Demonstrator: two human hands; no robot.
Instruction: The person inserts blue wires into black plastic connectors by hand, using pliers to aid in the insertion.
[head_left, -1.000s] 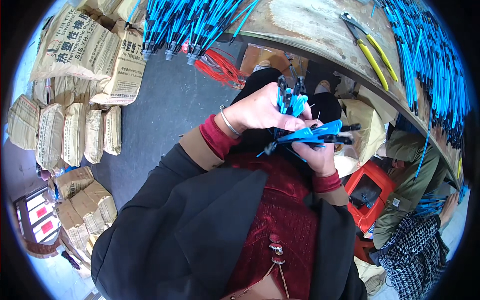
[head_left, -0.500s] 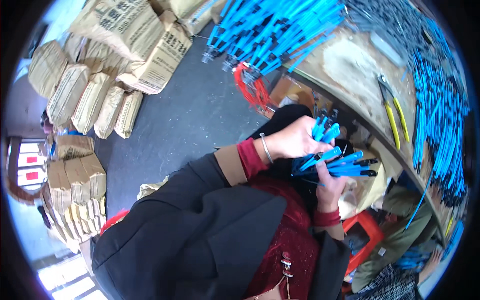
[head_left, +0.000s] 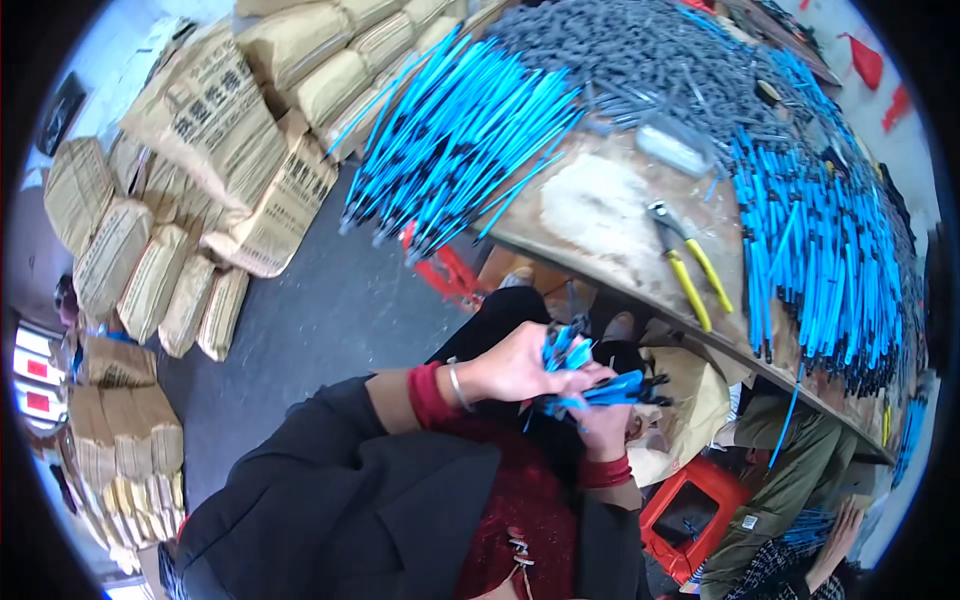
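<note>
In front of my lap, my left hand (head_left: pixel 522 364), with a bangle at the wrist, is closed round a small bunch of blue plastic strips (head_left: pixel 566 348) with dark ends. My right hand (head_left: pixel 604 428) is closed on another bunch of the same strips (head_left: pixel 628 388), whose black tips point to the right. Both hands are close together and the two bunches cross or touch; exactly where one ends is hard to make out. Fingers hide the middle of each bunch.
Ahead is a wooden table (head_left: pixel 640 270) bearing a blue strip pile (head_left: pixel 460 150), grey parts (head_left: pixel 640 60), yellow-handled pliers (head_left: pixel 692 268) and more strips (head_left: pixel 820 270). Paper sacks (head_left: pixel 215 130) stand left. A red stool (head_left: pixel 690 515) and another person's green trousers (head_left: pixel 790 470) are at right.
My view has swung, showing more of the table. Both hands have drawn closer together, and the two bunches that stood apart now meet.
</note>
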